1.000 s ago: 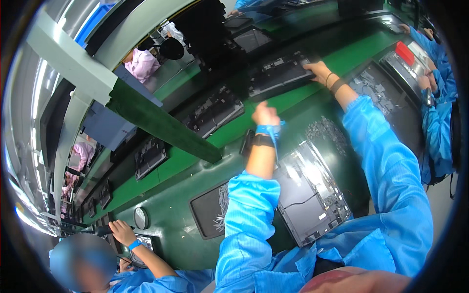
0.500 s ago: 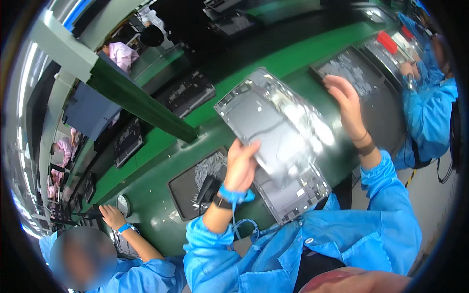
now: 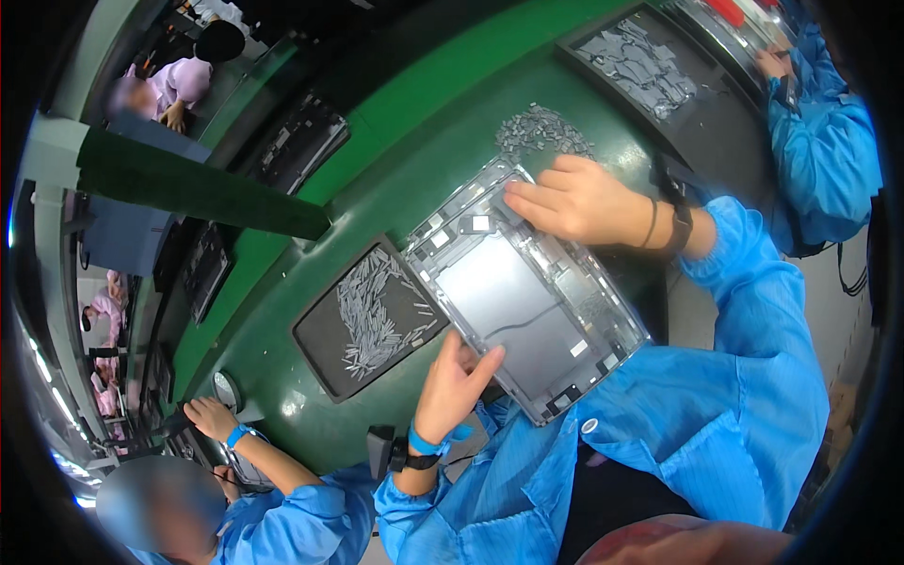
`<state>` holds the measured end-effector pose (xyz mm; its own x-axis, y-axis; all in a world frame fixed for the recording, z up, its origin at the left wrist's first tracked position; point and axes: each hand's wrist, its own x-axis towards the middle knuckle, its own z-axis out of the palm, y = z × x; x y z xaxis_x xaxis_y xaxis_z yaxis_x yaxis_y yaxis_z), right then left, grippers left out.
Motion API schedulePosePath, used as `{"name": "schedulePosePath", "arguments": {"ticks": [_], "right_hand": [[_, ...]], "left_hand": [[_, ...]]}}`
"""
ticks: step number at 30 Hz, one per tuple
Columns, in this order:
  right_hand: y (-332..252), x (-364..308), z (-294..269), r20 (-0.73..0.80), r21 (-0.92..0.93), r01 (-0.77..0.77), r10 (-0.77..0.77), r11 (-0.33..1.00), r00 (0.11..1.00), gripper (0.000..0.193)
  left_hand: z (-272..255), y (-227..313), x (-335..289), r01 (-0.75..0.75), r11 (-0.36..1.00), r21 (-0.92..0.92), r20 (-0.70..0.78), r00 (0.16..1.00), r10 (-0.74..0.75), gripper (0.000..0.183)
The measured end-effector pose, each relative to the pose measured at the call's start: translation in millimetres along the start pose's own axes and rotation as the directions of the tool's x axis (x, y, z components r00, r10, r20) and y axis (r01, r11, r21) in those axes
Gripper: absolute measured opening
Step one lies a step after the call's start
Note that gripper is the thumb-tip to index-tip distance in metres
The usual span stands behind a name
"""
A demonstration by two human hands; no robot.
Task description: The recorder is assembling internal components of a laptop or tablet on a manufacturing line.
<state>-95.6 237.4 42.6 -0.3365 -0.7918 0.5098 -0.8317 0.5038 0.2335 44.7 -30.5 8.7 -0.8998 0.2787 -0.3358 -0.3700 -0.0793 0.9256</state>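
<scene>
An opened tablet housing [image 3: 518, 292] lies slanted before me, its inside facing up. Metal parts, a dark cable and small white labels show in it. At its lower left edge my left hand [image 3: 452, 386] grips the rim, thumb on top and fingers partly hidden beneath. My right hand [image 3: 584, 202] is over the far end, fingers bent together and fingertips on the housing's top corner. Whatever those fingertips hold, if anything, is too small to make out. Left of the housing, a black tray [image 3: 325, 325] holds many thin grey strips [image 3: 372, 311].
A pile of small grey pieces [image 3: 541, 130] lies on the green table [image 3: 424, 184] beyond the housing. Another dark tray [image 3: 697, 141] with flat grey pieces stands at the right. Co-workers in blue sit on both sides. A green post [image 3: 207, 193] rises at the left.
The housing has come down nearer to me, covering the second one seen below it. My right hand has moved from the air at the right onto the housing's far end; my left still grips the edge.
</scene>
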Motion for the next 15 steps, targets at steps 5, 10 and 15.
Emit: {"name": "schedulePosePath", "arguments": {"ticks": [5, 10, 15], "right_hand": [[-26, -27, -38, -0.024, 0.198, 0.029, -0.025, 0.980, 0.999, 0.029], [-32, -46, -24, 0.003, 0.467, 0.011, -0.013, 0.884, 1.000, 0.039], [13, -39, -9, -0.047, 0.459, -0.359, 0.427, 0.812, 0.903, 0.013]], "left_hand": [[-4, 52, -8, 0.035, 0.548, 0.836, -0.173, 0.963, 0.204, 0.028], [8, 60, 49, -0.293, 0.273, 0.916, 0.081, 0.804, 0.590, 0.008], [27, 68, 104, -0.351, 0.058, 0.935, 0.248, 0.758, 0.603, 0.025]]}}
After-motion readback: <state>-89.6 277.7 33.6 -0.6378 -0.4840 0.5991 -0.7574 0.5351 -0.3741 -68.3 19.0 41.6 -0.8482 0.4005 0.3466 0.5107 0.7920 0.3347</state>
